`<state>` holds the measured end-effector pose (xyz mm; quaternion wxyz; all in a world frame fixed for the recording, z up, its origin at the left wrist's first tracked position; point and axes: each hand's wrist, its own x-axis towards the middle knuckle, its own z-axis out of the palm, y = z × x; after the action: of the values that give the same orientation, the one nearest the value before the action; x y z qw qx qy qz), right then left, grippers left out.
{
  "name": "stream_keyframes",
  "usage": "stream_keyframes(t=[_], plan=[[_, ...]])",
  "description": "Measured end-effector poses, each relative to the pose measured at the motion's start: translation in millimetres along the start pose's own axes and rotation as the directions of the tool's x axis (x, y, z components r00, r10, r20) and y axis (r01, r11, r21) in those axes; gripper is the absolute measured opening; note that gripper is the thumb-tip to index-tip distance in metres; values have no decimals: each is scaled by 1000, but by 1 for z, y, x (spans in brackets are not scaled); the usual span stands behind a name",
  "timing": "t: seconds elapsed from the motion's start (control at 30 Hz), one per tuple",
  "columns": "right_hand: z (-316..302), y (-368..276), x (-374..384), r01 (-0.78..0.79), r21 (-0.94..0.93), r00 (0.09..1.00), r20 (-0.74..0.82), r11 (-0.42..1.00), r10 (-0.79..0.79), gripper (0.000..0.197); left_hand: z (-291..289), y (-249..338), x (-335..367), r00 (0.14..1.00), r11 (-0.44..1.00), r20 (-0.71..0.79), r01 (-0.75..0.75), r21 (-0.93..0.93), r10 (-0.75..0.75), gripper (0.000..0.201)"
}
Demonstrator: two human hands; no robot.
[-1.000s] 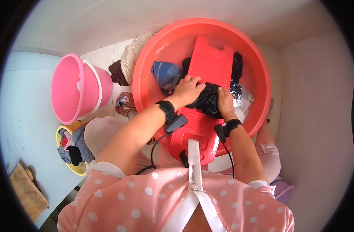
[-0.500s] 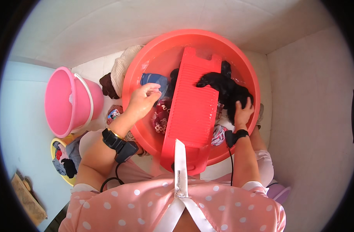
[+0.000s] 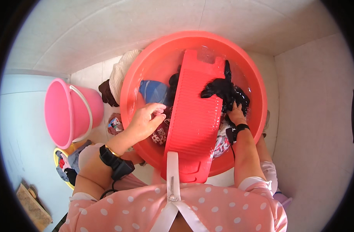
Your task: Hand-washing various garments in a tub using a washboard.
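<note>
A red washboard (image 3: 194,112) leans across the big red tub (image 3: 258,77), its near end resting on the rim close to me. On its right, a wet black garment (image 3: 219,88) lies partly over the ridges and partly in the water. My right hand (image 3: 236,115) has its fingers dug into that garment at the tub's right side. My left hand (image 3: 146,121) hovers over the left half with loosely bent fingers, thumb apart, holding nothing. Beneath and beyond it are a blue cloth (image 3: 153,91) and a dark red patterned cloth (image 3: 159,136). A pink-and-white striped cloth (image 3: 221,145) sits below my right wrist.
To the left stands a pink bucket (image 3: 59,112) with a white handle. Nearer me is a yellow basin (image 3: 58,154) of clothes. A striped cloth (image 3: 121,75) and a brown cloth (image 3: 108,93) lie beside the tub. Walls rise behind and at the right.
My right hand has moved left and pressed lower into the black garment, which now bunches closer to the washboard. My left hand has come nearer to me, away from the blue cloth.
</note>
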<state>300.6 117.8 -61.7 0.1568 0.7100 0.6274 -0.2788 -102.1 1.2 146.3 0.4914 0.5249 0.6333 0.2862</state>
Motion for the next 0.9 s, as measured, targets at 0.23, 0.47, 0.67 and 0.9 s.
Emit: stream_keyframes(t=[0.23, 0.47, 0.67, 0.9], plan=[[47, -2, -42, -13, 132, 999, -32, 991, 17, 73, -2, -7, -7, 1000, 998, 12, 18, 56, -19, 33], [-32, 10, -70, 178, 949, 979, -198, 261, 53, 40, 2, -24, -10, 993, 979, 121, -24, 205, -1, 36], [-132, -48, -189, 282, 953, 937, -250, 106, -246, 37, 10, -44, -2, 994, 980, 111, -6, 200, -16, 38], [-115, -107, -224, 206, 962, 842, -80, 182, -534, 40, 25, -52, -1, 992, 993, 71, 103, 63, -107, 38]])
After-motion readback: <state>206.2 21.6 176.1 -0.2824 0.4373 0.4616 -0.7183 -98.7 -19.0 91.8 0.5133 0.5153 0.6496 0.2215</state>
